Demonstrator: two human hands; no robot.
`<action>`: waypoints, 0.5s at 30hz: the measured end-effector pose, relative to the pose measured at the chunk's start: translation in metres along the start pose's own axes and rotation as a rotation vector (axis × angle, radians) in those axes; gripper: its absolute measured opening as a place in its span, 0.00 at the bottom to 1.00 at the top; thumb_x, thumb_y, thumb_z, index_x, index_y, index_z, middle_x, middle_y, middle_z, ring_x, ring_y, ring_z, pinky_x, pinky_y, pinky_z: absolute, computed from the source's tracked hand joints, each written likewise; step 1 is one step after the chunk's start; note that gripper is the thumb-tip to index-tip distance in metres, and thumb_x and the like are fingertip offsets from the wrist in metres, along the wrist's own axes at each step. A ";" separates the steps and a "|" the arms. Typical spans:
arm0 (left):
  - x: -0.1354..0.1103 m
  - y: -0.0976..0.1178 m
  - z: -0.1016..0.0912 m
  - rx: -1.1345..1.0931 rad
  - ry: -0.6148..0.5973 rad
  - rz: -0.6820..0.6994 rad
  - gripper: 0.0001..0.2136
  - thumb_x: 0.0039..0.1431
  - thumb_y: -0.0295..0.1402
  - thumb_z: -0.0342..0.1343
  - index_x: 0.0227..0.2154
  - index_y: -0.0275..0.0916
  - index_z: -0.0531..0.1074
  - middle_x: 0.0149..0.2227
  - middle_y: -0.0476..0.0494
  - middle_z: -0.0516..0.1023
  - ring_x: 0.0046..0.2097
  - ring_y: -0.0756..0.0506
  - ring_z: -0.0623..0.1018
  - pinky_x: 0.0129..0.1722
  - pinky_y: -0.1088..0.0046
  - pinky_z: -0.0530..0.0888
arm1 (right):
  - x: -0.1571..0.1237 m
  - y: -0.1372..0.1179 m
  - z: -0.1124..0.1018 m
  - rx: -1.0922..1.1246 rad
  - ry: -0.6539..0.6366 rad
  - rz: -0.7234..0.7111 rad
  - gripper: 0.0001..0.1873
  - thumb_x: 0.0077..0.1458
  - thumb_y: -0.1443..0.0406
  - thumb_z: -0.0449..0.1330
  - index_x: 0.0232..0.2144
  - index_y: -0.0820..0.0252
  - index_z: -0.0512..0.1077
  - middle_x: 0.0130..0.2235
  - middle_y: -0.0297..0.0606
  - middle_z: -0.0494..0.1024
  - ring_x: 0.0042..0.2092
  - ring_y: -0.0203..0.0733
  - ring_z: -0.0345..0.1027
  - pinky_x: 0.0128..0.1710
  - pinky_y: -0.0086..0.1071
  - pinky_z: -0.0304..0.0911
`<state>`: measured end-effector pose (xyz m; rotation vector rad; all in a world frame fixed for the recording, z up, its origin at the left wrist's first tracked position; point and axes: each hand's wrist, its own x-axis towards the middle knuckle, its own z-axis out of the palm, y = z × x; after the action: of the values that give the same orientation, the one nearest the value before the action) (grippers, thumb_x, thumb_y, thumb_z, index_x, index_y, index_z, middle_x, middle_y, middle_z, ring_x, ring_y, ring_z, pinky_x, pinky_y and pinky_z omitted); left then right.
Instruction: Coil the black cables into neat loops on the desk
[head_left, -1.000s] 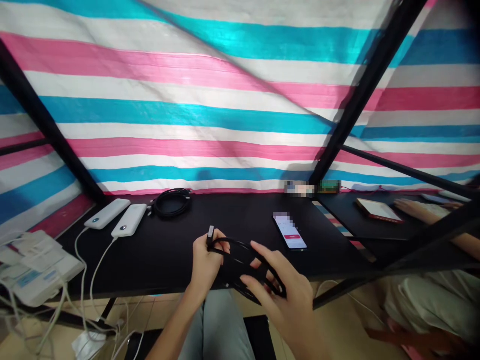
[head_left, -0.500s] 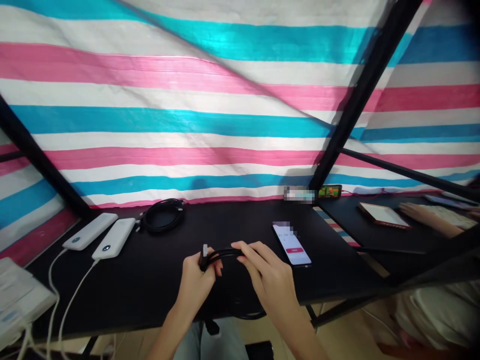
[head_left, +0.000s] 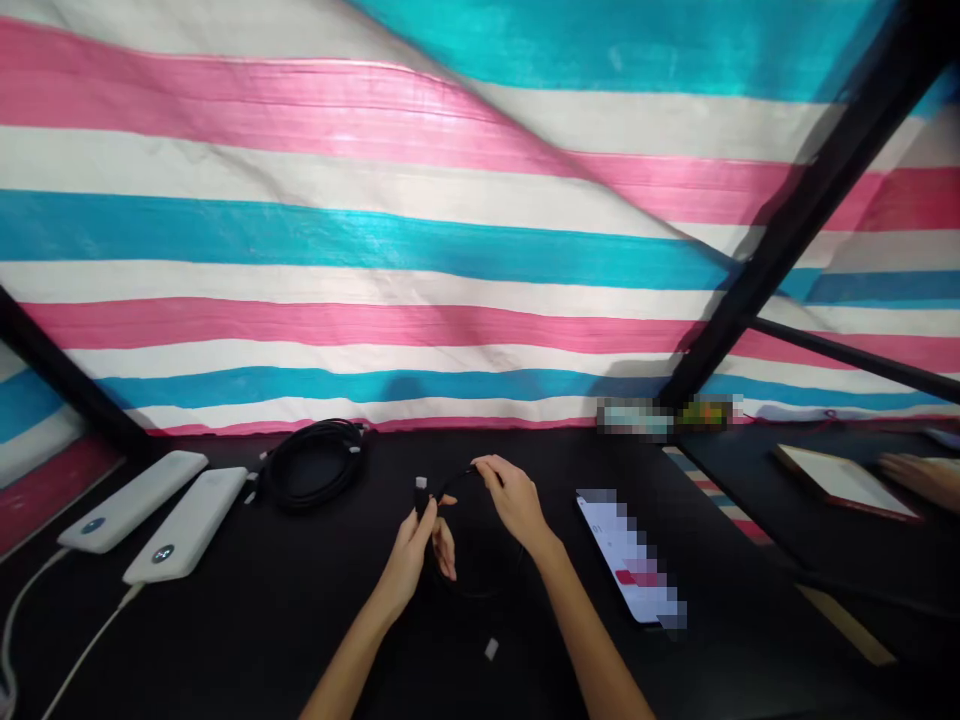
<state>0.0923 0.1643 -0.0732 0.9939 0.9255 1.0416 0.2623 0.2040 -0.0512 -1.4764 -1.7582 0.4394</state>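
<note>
A black cable (head_left: 457, 483) with a metal-tipped plug runs between my two hands above the black table. My left hand (head_left: 414, 553) is closed around the cable just below its plug (head_left: 421, 492), which points up. With the fingertips pinched together, my right hand (head_left: 512, 500) grips the cable further along, at the upper right of its loop. The lower part of the loop is hard to make out against the dark tabletop. A small whitish piece (head_left: 491, 649), perhaps the cable's other plug end, shows below my hands.
Left on the table (head_left: 300, 600) lie a coiled black cable (head_left: 311, 465) and two white power banks (head_left: 187, 525) with white cords. A lit phone (head_left: 630, 560) lies to the right. Beyond a black frame post (head_left: 750, 290), another person's hand (head_left: 919, 478) rests near a white-topped box (head_left: 847, 480).
The view has shifted closer to the table. My right hand has moved up along the cable, opening a wider loop between my hands. The small whitish piece has come into view below.
</note>
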 end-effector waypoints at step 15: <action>0.014 0.003 -0.038 -0.093 -0.194 -0.151 0.31 0.54 0.50 0.52 0.56 0.37 0.56 0.12 0.61 0.60 0.12 0.51 0.67 0.13 0.80 0.63 | 0.001 0.003 0.032 0.361 -0.196 0.065 0.17 0.55 0.55 0.54 0.34 0.59 0.78 0.32 0.36 0.80 0.36 0.41 0.73 0.41 0.35 0.65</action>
<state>0.0590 0.1860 -0.0835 0.9157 0.7735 0.8383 0.2405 0.2126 -0.0736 -1.2664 -1.6725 0.9109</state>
